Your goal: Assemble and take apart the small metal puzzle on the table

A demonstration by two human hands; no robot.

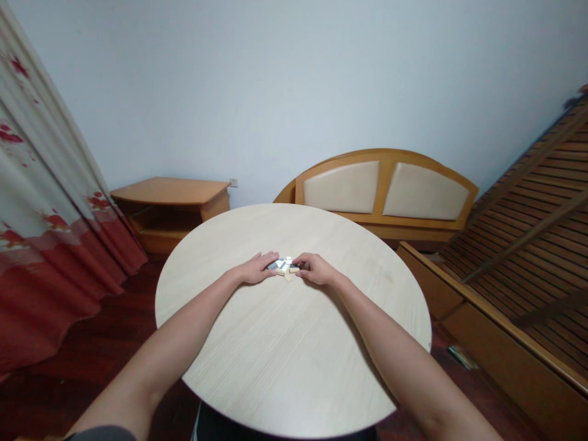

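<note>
On the round pale table point(289, 343) lies a small cluster of flat pieces, some white, grey and dark, others beige; they are too small to tell their kind. My left hand point(257, 268) rests at the left side of the cluster, fingers stretched out and thumb apart, touching its edge. From the right, my right hand point(315, 269) reaches in with curled fingers, thumb and fingertips about a small beige piece point(293, 270). A dark piece shows close to those fingertips. One more beige piece point(288, 277) lies at the near side of the cluster.
Behind the table stand a low wooden cabinet point(172, 191) and a headboard point(383, 184) with cream panels. A wooden bed frame with slats point(528, 226) leans at the right. Red and white curtains point(59, 239) hang at the left.
</note>
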